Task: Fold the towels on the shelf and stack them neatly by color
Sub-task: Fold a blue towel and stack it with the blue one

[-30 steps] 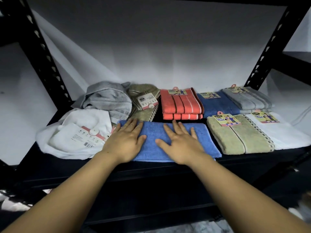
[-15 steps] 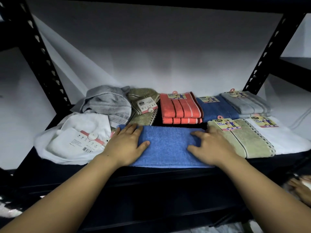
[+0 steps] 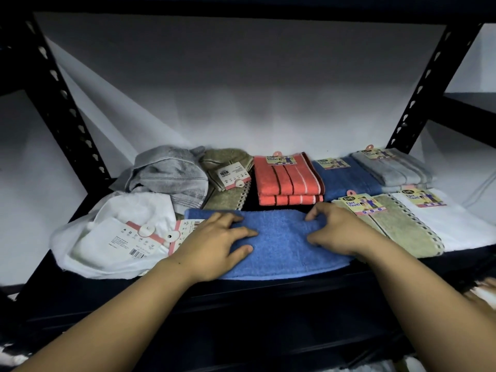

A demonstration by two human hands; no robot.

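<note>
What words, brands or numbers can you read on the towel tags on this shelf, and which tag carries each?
"EVE" and "Face Towel": card tag on the folded green towel.
"Face Towel": card tag on the folded white towel.
Tags on the orange towel, the dark blue towel and the grey towel: too small to read.
Barcode and care label on the unfolded white towel: print blurred.

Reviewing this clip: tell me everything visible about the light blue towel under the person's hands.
The light blue towel is plain terry-looking cloth, folded into a wide band lying flat along the front edge of the shelf. No tag shows on it. The left hand rests on its left part, fingers spread; the right hand curls over its right end, seemingly pinching the cloth. Its left end lies beside the crumpled white towel, its right end against the folded green towel.
</note>
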